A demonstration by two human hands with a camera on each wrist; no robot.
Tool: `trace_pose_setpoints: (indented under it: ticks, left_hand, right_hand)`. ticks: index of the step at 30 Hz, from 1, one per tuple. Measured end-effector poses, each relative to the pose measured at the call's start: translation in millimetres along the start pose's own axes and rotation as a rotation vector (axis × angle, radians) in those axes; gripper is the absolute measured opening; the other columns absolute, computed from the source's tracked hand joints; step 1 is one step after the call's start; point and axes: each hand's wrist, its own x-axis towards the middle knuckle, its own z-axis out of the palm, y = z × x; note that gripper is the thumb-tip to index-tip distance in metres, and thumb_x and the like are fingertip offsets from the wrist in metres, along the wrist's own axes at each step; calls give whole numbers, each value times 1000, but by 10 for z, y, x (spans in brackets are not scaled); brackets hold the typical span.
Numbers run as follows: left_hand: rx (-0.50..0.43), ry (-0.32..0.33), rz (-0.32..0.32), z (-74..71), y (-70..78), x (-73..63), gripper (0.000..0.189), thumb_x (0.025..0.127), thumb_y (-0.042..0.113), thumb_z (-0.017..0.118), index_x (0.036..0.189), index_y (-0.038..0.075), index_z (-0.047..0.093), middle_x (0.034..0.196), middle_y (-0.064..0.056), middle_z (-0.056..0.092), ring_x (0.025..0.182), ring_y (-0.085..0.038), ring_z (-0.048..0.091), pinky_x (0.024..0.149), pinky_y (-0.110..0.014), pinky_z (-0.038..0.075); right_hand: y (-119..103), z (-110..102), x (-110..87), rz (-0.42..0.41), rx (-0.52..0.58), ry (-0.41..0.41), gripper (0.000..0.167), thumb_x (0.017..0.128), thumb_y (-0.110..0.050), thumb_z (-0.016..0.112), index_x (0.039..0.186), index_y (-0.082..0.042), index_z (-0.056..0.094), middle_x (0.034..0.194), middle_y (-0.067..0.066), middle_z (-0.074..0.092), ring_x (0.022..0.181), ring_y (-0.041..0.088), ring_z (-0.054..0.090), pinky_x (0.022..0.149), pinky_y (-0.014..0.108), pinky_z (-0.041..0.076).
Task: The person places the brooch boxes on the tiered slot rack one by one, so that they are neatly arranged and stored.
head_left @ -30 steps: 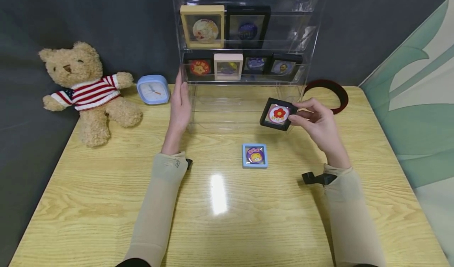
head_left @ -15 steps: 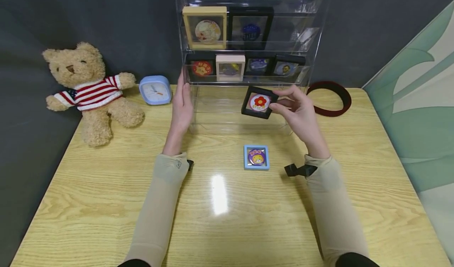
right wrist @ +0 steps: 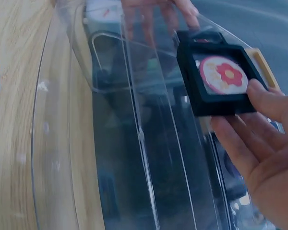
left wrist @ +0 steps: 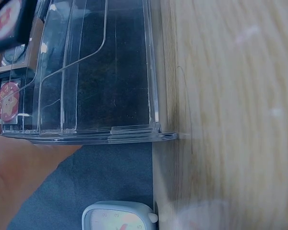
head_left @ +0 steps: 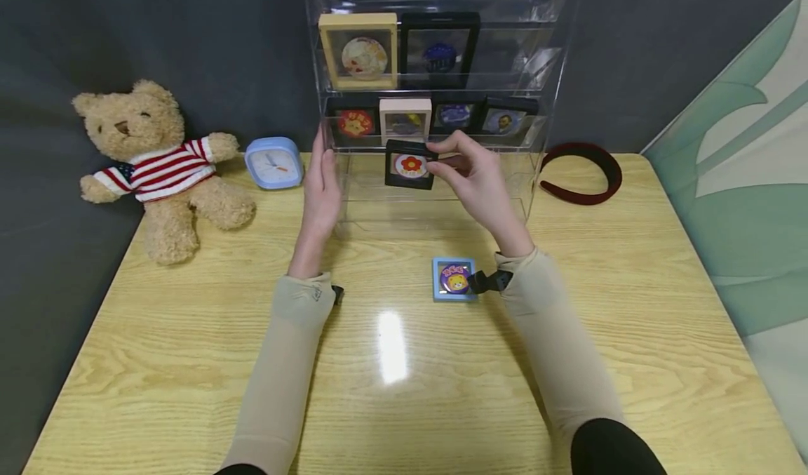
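Note:
In the head view my right hand (head_left: 476, 180) pinches a small black display frame (head_left: 410, 165) between thumb and fingers. Inside it is a round white badge with a red flower. The frame is in front of the lower tiers of a clear acrylic display rack (head_left: 435, 212). My left hand (head_left: 322, 194) rests against the rack's left side, fingers straight. Seen from the right wrist, the thumb lies on the front edge of the black frame (right wrist: 221, 103). On the table below, a blue-framed bear badge (head_left: 453, 278) lies partly covered by the right wrist's black strap.
The rack's middle tier holds several framed badges, one in a pink frame (head_left: 405, 121). Above them stand a yellow frame (head_left: 358, 52) and a larger black frame (head_left: 440, 50). A teddy bear (head_left: 154, 159) and blue clock (head_left: 274, 163) are left, a dark red headband (head_left: 582, 173) right.
My right hand has carried the black flower-badge frame leftward and up toward the rack's middle tier. The left hand keeps its place on the rack's side.

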Motion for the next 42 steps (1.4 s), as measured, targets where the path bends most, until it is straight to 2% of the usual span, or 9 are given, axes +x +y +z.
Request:
trace_pose_setpoints:
  ticks: [3,7,22,26,30,34,36,39,42]
  left_hand:
    - [11,3,-8,-13,0,-5,53,119,14,26,170,-2,20,176,-17,20,160,-15,22,128,-27,19]
    - [21,0,-5,-22,-8,-9,53,119,14,27,170,-2,19,176,-17,20,160,-16,22,128,-27,19]
    - [8,-16,-12,-14,-22,12,54,120,15,26,170,-1,18,176,-17,20,160,-12,20,128,-27,18]
    - [7,-14,-41,-14,16,7,53,119,12,26,170,-2,18,176,-17,19,161,-20,19,128,-26,18]
    - [14,-12,-63,-7,42,12,53,119,9,25,169,-3,17,176,-19,18,162,-23,18,127,-24,17]
    - [12,-12,-55,-1,22,17,53,119,10,24,169,-3,17,176,-19,18,162,-21,18,127,-25,18]
    - [1,-13,-58,-1,64,10,52,119,8,25,169,-4,16,176,-20,18,162,-24,18,127,-25,18]
    - [-13,-21,-74,-11,236,-22,52,119,8,25,169,-5,17,176,-21,17,162,-26,17,127,-25,19]
    - [-14,-27,-99,-26,406,-56,53,118,6,26,169,-6,16,175,-22,17,162,-24,17,127,-25,20]
  right_hand:
    - [-13,124,91,-1,-11,0,12,100,-1,75,111,3,71,127,13,75,103,30,77,82,27,60]
    - [-10,252,170,-24,-8,-4,13,99,-1,76,111,4,71,126,15,75,108,28,76,86,34,63]
    - [72,562,175,-89,-92,-28,11,94,3,80,103,3,72,115,17,77,107,31,75,82,39,65]
    - [103,621,155,-93,-88,-40,11,94,5,79,100,4,71,114,18,78,105,33,76,81,38,65]
    - [95,637,155,-78,-77,-63,10,96,4,77,104,3,71,117,18,77,107,33,75,83,36,65]
    - [82,645,157,-94,-97,-86,11,98,2,76,109,3,73,119,17,76,107,31,74,85,35,64]
    - [84,652,157,-120,-110,-88,11,99,2,75,110,3,74,119,17,75,108,31,73,85,34,64]
    - [90,669,155,-137,-112,-91,13,99,3,74,113,4,76,118,17,72,111,31,70,86,34,63]
    - [82,692,145,-110,-66,-112,15,101,3,72,116,4,75,120,18,71,112,31,70,89,33,63]
